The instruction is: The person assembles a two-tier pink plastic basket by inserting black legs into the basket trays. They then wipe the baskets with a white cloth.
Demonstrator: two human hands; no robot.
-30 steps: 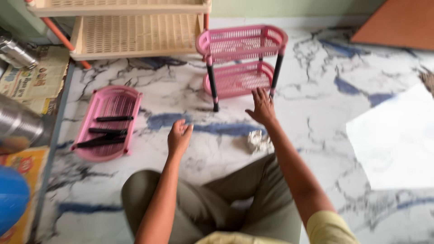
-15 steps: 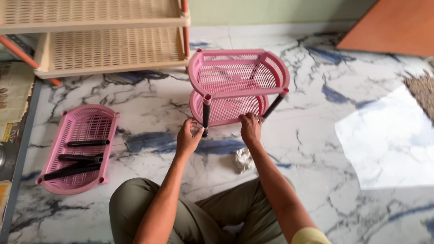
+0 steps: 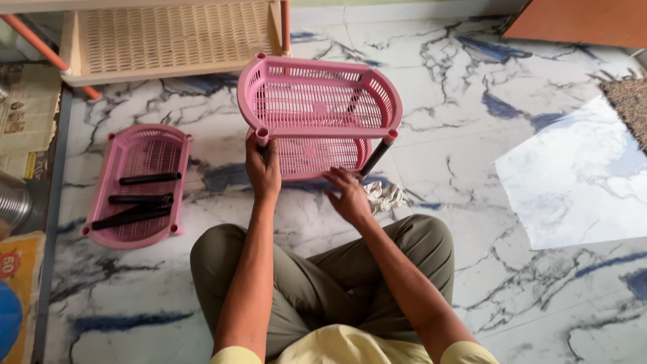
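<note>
While the pink two-tier rack [image 3: 319, 108] is standing on the marble floor [image 3: 472, 168] before the crossed legs:
Left hand [image 3: 263, 172]: grip wrapping the front-left post.
Right hand [image 3: 350, 197]: fingers spread, resting at the lower tier's edge.
Risk: posts possibly slipping from sockets, rack tilting under one-sided holding.
Nearby: spare pink tray [image 3: 138, 183] carrying black tubes [image 3: 138, 199].

Bare forearms, bare left hand [image 3: 263, 170] and right hand [image 3: 350, 197] — pale yellow short sleeves [image 3: 465, 352], olive-green trousers [image 3: 317, 283].

Pink rack [image 3: 320, 101] and loose tray [image 3: 141, 185] matt perforated plastic, black poles [image 3: 145, 179] smooth plastic-looking, floor [image 3: 472, 121] glossy veined marble, beige shelf [image 3: 168, 37] matt lattice plastic, newspaper [image 3: 23, 121] matt paper, trousers [image 3: 323, 283] matt olive cloth, board [image 3: 579, 23] smooth wood-like.
</note>
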